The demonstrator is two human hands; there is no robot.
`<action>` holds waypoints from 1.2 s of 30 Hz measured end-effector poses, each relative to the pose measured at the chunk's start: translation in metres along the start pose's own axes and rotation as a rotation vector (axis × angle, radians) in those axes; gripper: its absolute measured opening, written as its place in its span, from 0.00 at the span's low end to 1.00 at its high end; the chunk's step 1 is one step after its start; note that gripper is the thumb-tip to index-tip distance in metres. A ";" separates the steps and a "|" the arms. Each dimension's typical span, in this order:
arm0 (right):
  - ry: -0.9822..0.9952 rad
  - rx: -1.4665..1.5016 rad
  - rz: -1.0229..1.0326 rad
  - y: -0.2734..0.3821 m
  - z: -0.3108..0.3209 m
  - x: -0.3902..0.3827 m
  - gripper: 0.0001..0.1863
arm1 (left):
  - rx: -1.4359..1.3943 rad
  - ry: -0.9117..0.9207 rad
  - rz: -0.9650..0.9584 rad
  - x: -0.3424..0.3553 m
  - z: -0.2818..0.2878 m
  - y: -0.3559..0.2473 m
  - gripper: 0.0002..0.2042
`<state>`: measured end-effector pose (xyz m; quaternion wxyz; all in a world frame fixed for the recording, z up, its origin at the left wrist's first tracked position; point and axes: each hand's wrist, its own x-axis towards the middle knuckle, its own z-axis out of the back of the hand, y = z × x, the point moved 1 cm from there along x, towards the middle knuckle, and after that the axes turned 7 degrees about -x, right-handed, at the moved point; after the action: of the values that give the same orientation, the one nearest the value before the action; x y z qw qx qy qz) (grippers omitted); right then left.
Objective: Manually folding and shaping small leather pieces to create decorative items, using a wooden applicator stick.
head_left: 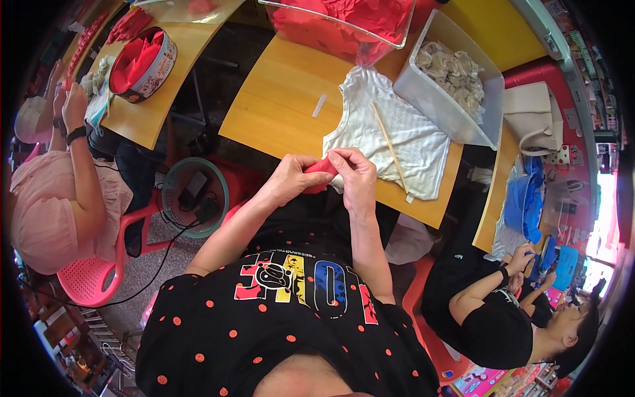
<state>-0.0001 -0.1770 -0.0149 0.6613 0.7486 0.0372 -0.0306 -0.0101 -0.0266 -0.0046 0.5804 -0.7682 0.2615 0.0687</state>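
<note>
Between the two hands, just short of the near edge of the wooden table (278, 99), sits a small red fabric piece (320, 168). Left hand (291, 178): fingers curled, thumb and forefinger pinching the left end of the piece. Right hand (356, 177): fingers bent down over the right end, pinching it from above. Both hands are in contact with the piece and equally near it; neither is spread. The piece runs roughly left to right between the grips, mostly covered by the fingers, so its full shape cannot be told.

Outward from the hands: a white cloth (390, 129) lies flat on the table just beyond the right hand, with a thin wooden stick (389, 145) resting diagonally across it. Beyond that, a grey bin (430, 99) holds pale stuffed pieces. A clear bin of red fabric (344, 26) stands at the far edge. Other people work at either side.
</note>
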 end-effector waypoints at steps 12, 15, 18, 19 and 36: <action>-0.118 0.417 -0.264 0.010 0.000 0.008 0.11 | -0.047 0.013 0.029 0.006 -0.007 -0.004 0.14; 0.004 -0.021 -0.179 0.004 0.000 -0.001 0.12 | 0.009 -0.019 0.015 0.005 -0.008 -0.002 0.13; -0.082 -0.061 -0.120 0.000 -0.002 0.001 0.12 | 0.034 -0.022 -0.018 0.004 -0.012 0.004 0.14; -0.122 0.035 -0.145 -0.002 -0.003 0.002 0.12 | 0.037 -0.020 -0.016 0.003 -0.013 0.004 0.14; -0.085 -0.164 0.019 0.005 -0.008 -0.026 0.12 | -1.061 0.082 -0.056 0.018 -0.012 0.019 0.24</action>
<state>-0.0251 -0.1704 -0.0069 0.7216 0.6902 0.0045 -0.0529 -0.0062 -0.0471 -0.0246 0.1032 -0.9649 0.1926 0.1456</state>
